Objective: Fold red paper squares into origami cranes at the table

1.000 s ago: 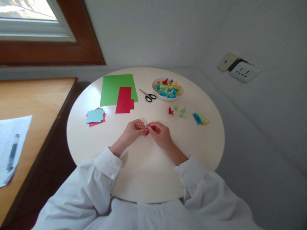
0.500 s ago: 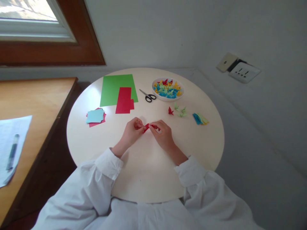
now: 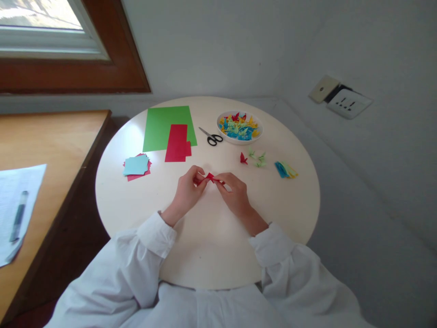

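Observation:
A small folded piece of red paper (image 3: pixel 210 177) is pinched between both hands above the middle of the round table. My left hand (image 3: pixel 189 187) grips its left side with thumb and forefinger. On the other side, my right hand (image 3: pixel 232 190) pinches it the same way, and the fingers hide part of the folds. Beyond my right hand stand a small red origami crane (image 3: pixel 243 158) and several pale green folded cranes (image 3: pixel 260 159). A fan of blue and yellow folded paper (image 3: pixel 286 169) lies farther right.
A white bowl (image 3: pixel 240 140) of colourful folded paper sits at the back, with black-handled scissors (image 3: pixel 212 137) beside it. Red paper (image 3: pixel 176 142) overlaps a green sheet (image 3: pixel 156 125). Light blue squares (image 3: pixel 135 165) top a stack at left. A wooden desk (image 3: pixel 61 141) adjoins.
Both hands have shifted slightly apart while keeping hold of the red paper. Its middle now shows as a raised peak between the fingertips. The things on the table stay put.

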### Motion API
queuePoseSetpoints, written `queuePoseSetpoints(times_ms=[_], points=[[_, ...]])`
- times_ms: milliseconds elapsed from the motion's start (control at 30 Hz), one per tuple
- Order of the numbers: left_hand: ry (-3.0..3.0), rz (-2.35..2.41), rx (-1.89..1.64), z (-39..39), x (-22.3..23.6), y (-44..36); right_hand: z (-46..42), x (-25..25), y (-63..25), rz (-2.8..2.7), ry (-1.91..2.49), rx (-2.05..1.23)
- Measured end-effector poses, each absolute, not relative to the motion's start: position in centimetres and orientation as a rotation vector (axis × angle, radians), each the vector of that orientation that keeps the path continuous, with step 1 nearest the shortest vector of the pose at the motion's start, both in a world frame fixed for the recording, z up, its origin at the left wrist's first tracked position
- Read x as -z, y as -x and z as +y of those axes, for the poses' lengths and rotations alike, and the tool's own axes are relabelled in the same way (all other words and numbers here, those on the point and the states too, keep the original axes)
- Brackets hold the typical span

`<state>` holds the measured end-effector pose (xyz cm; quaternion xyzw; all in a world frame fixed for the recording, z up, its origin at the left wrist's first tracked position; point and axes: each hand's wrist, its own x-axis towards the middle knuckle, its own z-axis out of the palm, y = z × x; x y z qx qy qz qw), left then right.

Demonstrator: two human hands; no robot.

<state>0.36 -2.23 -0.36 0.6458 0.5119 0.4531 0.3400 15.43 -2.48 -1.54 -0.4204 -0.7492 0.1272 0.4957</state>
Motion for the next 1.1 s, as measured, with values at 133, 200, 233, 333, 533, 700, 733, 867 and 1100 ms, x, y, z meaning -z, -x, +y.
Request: queuePoseSetpoints(times_ms=[133, 200, 233, 333, 533, 700, 733, 867, 1100], points=[[-1.905, 1.338, -1.236, -2.1, 0.31, -0.24, -2.49, 1.66, -15.48, -1.74, 1.005, -0.31], [-1.993, 1.267, -1.246, -1.91, 0.4, -0.03, -2.49, 1.75, -15.47, -1.694, 1.01, -0.365], [-2.003, 1.211, -1.239, -1.82, 0.48, 0.09, -2.48, 1.81, -15.46, -1.677, 1.012, -0.4], [-1.939, 1.06, -1.195, -1.61, 0.83, 0.39, -2.44, 1.99, -15.46, -1.658, 1.002, -0.487], [-1.866, 1.014, -1.252, -1.62, 0.94, 0.45, -2.5, 1.76, -15.51, -1.62, 0.996, -0.548], [-1.851, 1.017, -1.279, -1.82, 0.4, 0.28, -2.47, 1.82, -15.48, -1.543, 0.977, -0.628], [-1.846, 1.028, -1.276, -1.87, 0.31, 0.26, -2.45, 1.89, -15.48, -1.536, 0.967, -0.649], [-1.817, 1.072, -1.287, -2.02, 0.11, 0.18, -2.45, 2.0, -15.43, -1.525, 0.973, -0.725], [-1.722, 1.09, -1.295, -2.12, 0.13, -0.07, -2.71, 1.59, -14.89, -1.392, 1.025, -0.907]])
